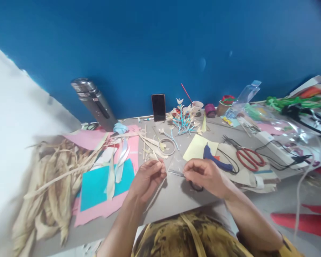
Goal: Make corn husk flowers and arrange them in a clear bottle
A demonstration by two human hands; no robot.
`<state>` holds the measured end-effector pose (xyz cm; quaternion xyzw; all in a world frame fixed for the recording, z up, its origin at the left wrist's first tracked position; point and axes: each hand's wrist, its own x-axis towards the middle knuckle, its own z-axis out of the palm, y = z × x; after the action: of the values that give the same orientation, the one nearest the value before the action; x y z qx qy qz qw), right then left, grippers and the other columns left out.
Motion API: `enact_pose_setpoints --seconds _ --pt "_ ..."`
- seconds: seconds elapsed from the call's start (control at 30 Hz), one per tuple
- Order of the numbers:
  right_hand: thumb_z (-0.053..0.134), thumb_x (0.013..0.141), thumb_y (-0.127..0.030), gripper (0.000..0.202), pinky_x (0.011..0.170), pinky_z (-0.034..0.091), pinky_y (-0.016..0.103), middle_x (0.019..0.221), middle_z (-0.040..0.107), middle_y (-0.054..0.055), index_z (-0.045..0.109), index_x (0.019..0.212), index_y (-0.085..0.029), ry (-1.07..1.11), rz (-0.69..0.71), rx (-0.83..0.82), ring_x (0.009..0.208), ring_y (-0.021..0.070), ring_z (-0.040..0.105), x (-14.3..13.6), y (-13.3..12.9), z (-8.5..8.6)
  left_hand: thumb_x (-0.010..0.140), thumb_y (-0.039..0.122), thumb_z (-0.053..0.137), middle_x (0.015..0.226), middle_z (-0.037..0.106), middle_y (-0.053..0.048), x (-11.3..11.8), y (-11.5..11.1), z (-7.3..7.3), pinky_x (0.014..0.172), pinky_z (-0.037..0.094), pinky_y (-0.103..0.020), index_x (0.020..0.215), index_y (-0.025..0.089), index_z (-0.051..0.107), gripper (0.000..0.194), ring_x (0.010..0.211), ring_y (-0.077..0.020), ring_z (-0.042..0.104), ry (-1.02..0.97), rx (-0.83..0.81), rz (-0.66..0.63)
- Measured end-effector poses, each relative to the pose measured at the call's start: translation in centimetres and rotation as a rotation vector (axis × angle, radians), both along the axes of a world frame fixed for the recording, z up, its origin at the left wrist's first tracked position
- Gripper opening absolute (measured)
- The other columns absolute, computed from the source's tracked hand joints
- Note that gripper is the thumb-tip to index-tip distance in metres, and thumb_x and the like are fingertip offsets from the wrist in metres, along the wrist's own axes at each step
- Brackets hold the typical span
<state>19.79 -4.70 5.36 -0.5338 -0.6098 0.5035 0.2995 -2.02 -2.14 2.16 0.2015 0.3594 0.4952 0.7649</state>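
Observation:
My left hand (150, 175), fingers pinched, holds a thin pale strip of dried plant fibre (156, 191). The strip hangs down past the palm, and its short upper end pokes out above the fingertips. My right hand (203, 175) is closed on a small pair of scissors (177, 173) with dark handles. The scissor blades point left toward my left hand, a short gap away from it. Just beyond my hands lie a roll of tape (173, 142) and loose pale fibre pieces (149, 142). A bunch of pale flowers on blue stems (183, 119) stands farther back.
At left are dried husks (55, 185), blue paper (93, 187), pink paper (104, 212) and a steel flask (96, 105). A phone (158, 108) leans by the wall. To the right lie a blue glue gun (216, 160), red-handled scissors (248, 159) and a white power strip (279, 148) with cables.

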Motion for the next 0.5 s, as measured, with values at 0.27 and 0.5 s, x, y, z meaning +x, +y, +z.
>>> enact_pose_setpoints --seconds 0.27,0.5 --pt "0.061 0.087 -0.033 0.020 0.054 0.036 0.020 0.063 0.061 -0.001 0.068 0.079 -0.016 0.117 -0.004 -0.006 0.058 0.0104 0.049 -1.3 -2.7 0.9 0.058 0.021 0.094 0.065 0.062 0.000 0.7 -0.7 1.3 0.054 0.045 -0.020 0.073 0.013 0.072 0.028 0.060 -0.0087 0.055 -0.045 0.023 0.037" --pt "0.061 0.086 -0.037 0.023 0.051 0.034 0.021 0.061 0.055 -0.001 0.066 0.076 -0.016 0.146 0.009 -0.012 0.055 0.0100 0.043 -1.7 -2.8 1.2 0.061 0.023 0.092 0.070 0.063 -0.001 0.9 -1.1 2.0 0.055 0.042 -0.021 0.069 0.014 0.069 0.027 0.062 -0.0094 0.054 -0.040 0.044 0.023"
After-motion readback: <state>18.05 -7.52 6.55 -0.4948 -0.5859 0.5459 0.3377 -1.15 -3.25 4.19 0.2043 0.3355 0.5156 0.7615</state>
